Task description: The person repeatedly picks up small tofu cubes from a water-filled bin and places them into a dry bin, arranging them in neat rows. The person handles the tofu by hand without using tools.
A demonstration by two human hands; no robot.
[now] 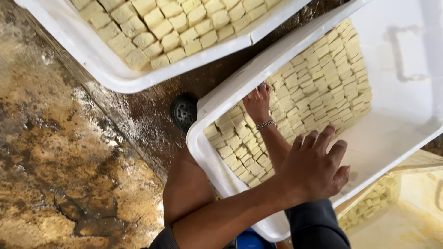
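In the white tub [240, 78], pale yellow tofu cubes [318, 87] lie in tight rows; the left hand [257, 102] presses them, fingers close together; the right hand [316, 168] hovers, fingers loosely spread, holding nothing.

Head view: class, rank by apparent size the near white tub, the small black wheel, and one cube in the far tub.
1. Near white tub
2. Small black wheel
3. One cube in the far tub, though the wheel looks only somewhat bigger.
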